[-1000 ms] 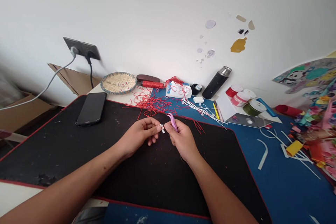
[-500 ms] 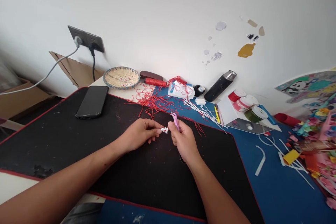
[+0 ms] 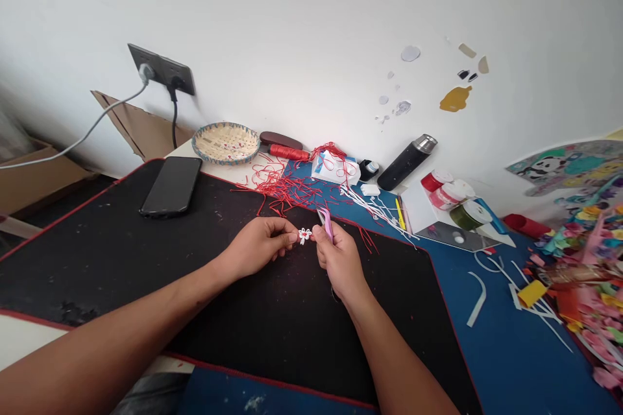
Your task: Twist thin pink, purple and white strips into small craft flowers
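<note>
A small white flower-shaped cord knot with a red centre is stretched between my two hands, above the black mat. My left hand pinches its left side between thumb and forefinger. My right hand is closed, its thumb and forefinger pinching at the knot's right side. In the same right hand sits a lilac hand tool with a greyish pointed part; its exact kind is hidden by the fingers. The knot's petals face upward, and several loops show.
Cut red cords lie beyond my hands, with white cords to their right. A black phone and a woven basket stand left. Further right are a black flask, ribbon spools and colourful paper flowers.
The white knot has turned so its petals face me more openly. Both hands stay nearly in place, and the lilac tool has tilted slightly. The view has shifted a little.
</note>
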A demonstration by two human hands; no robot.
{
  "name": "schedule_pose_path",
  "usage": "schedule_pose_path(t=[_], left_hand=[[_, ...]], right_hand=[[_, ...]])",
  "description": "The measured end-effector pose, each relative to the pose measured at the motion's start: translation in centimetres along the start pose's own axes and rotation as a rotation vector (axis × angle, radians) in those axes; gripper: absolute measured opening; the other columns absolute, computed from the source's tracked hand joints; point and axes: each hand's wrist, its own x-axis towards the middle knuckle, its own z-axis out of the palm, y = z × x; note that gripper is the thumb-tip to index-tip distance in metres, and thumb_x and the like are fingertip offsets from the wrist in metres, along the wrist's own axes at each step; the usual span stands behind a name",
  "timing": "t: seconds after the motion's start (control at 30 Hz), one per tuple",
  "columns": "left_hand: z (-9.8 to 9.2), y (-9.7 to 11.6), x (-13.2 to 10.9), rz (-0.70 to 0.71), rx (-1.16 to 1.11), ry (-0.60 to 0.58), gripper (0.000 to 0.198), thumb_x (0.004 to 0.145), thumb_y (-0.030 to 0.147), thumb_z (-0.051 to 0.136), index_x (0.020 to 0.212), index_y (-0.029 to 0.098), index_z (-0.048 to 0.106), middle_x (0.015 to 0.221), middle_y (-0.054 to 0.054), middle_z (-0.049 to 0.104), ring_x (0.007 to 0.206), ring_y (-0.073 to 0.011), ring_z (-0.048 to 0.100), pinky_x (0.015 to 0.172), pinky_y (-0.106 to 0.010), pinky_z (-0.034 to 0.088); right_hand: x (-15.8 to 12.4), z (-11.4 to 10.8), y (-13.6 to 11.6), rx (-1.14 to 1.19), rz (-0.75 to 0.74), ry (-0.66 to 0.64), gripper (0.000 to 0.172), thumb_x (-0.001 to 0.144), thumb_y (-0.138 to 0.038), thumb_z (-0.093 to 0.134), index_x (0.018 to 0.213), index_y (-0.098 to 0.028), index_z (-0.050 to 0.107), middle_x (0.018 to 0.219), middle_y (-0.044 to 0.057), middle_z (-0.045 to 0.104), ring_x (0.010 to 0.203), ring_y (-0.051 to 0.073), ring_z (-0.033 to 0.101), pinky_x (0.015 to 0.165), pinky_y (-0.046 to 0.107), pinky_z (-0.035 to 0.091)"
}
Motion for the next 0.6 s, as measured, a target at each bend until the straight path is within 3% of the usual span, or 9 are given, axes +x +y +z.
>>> schedule_pose_path(t=[0.6], left_hand=[[0.19, -0.75, 0.44, 0.065, -0.149, 0.055, 0.034, 0.079, 0.052, 0.072, 0.08, 0.017, 0.068, 0.065, 0.003, 0.06, 0.056, -0.0118, 0.051, 0.053, -0.024, 0.041]], right_hand=[[0.04, 0.33, -0.78, 0.159, 0.091, -0.041, 0.046, 0.082, -0.061, 0.076, 0.084, -0.018, 0.059, 0.053, -0.013, 0.027, 0.042, 0.004, 0.016, 0.039, 0.019, 0.011]])
